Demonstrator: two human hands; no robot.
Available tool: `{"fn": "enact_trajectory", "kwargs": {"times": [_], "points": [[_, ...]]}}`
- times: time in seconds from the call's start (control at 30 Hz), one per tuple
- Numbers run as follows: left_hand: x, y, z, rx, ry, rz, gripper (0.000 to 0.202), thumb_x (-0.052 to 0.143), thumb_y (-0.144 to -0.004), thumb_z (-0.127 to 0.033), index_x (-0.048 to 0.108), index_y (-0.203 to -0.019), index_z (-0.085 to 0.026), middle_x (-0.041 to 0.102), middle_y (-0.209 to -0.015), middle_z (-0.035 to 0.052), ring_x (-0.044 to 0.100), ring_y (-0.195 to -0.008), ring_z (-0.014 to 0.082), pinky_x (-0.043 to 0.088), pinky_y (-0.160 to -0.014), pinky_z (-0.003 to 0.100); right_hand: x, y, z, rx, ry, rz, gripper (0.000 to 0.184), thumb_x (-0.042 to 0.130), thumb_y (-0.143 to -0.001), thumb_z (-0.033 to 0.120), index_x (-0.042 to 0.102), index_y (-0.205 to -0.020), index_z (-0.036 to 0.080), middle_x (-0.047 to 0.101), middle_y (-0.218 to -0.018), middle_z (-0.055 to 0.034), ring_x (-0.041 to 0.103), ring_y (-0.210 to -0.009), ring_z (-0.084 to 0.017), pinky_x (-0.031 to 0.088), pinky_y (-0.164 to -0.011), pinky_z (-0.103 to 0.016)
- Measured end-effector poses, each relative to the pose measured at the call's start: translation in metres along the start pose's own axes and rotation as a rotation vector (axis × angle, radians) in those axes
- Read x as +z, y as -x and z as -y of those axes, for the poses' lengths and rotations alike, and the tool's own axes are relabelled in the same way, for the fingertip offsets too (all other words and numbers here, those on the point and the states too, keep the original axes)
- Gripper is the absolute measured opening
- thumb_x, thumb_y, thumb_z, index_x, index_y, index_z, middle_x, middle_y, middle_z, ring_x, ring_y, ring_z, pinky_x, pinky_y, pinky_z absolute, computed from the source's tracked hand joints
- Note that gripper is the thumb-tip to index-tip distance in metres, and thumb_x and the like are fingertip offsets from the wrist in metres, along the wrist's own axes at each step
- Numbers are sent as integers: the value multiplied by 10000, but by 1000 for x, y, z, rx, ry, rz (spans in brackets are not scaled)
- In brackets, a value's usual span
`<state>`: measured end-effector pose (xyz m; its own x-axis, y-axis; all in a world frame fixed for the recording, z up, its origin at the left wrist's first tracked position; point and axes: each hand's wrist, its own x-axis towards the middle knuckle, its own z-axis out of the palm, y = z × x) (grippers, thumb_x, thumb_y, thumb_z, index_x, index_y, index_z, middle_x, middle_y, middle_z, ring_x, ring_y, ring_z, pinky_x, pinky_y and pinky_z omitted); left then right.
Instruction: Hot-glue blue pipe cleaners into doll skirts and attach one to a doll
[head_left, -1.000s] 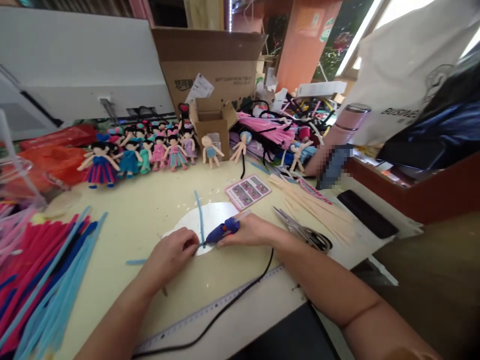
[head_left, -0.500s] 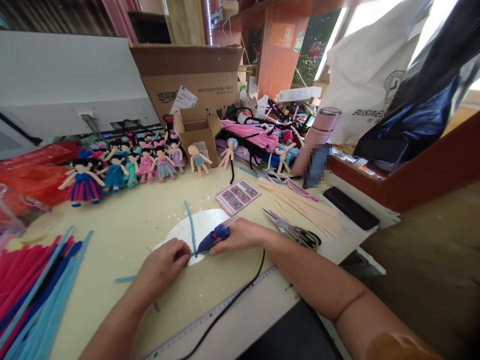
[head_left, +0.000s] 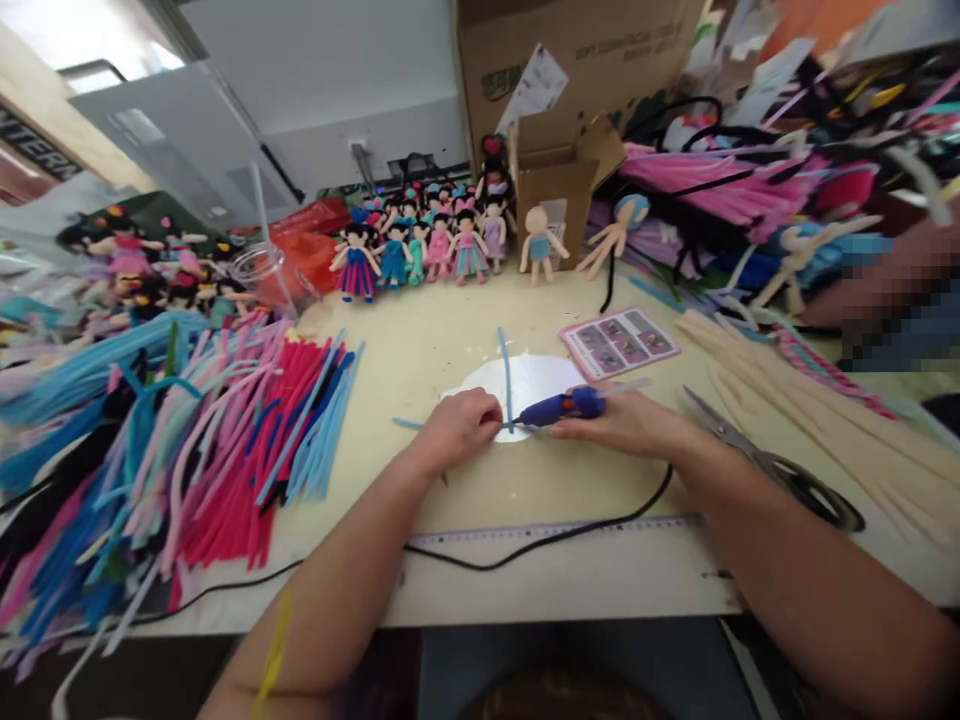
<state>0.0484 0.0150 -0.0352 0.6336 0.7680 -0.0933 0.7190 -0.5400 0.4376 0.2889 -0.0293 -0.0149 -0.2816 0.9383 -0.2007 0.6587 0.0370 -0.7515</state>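
Note:
My right hand (head_left: 634,425) is wrapped round a blue glue gun (head_left: 559,407), with a clear glue stick (head_left: 634,385) at its back. The nozzle is at the lower end of a light blue pipe cleaner (head_left: 505,370), which lies lengthwise across a white rounded sheet (head_left: 547,375). Just left of the nozzle, my left hand (head_left: 465,420) has its fingers pinched together. A second blue pipe cleaner (head_left: 406,424) sticks out to the left from under this hand and seems held in it; its middle is hidden.
Bundled pipe cleaners (head_left: 240,450) cover the left side. Small dolls (head_left: 439,245) stand along the back by a small carton (head_left: 555,185). Scissors (head_left: 772,465) and beige strips (head_left: 817,420) lie right, near a picture card (head_left: 619,340). A black cord (head_left: 487,567) crosses the ruler (head_left: 540,530).
The view has swung to the left, so everything sits further right and the bundles show more fully. The hands, glue gun and pipe cleaners keep nearly the same positions relative to each other.

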Motion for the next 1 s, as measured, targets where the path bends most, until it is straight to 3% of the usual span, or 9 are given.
{"fn": "enact_trajectory", "kwargs": {"times": [0.4,0.67,1.0], "points": [[1,1,-1,-4,7,-14,143,499,-776,-144,629,-762,-201,625,-826,7,552,-765,151,409,-691,284,4,-1,-1,102,126,-29,332,643,-702,609,673,-720,279,663,-694,22,620,-699,-212,444,-602,-299],[1,2,-1,-4,9,-17,142,497,-778,-149,629,-757,-199,625,-819,10,545,-764,153,403,-688,284,6,-2,-1,26,122,-7,279,630,-733,542,681,-722,268,672,-720,25,617,-717,-201,443,-634,-290],[1,2,-2,-10,10,-14,149,491,-781,-143,626,-753,-199,623,-820,9,538,-755,150,401,-681,280,4,0,4,104,127,-9,338,618,-706,588,651,-667,254,647,-663,21,595,-663,-197,419,-583,-287]]}}
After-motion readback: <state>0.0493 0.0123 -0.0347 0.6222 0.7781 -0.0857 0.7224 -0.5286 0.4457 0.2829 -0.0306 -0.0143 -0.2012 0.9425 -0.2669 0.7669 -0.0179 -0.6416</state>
